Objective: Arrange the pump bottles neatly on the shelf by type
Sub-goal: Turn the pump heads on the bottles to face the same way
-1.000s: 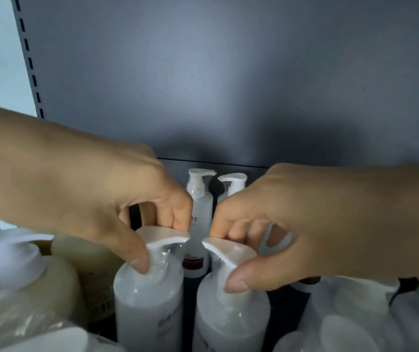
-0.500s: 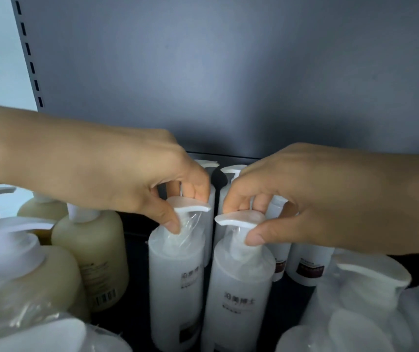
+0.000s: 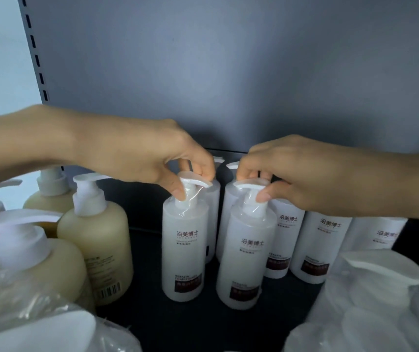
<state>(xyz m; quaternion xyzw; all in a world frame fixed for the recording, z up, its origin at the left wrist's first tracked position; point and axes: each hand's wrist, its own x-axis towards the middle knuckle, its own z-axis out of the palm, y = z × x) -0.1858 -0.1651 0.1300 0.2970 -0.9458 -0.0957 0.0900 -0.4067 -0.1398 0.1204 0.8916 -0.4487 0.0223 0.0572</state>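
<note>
Two white pump bottles with dark red labels stand upright side by side on the dark shelf. My left hand pinches the pump head of the left white bottle between thumb and fingers. My right hand pinches the pump head of the right white bottle the same way. Both pumps are wrapped in clear film. Several more white bottles of this type stand in a row behind and to the right, partly hidden by my right arm.
Several beige pump bottles stand at the left, one in clear wrap at the lower left. Wrapped white pump bottles crowd the lower right. The grey back panel rises behind, with a slotted upright at the left.
Both hands have carried the two white bottles away from me, deeper onto the shelf, to just in front of the back row. The grips on the pump heads are unchanged.
</note>
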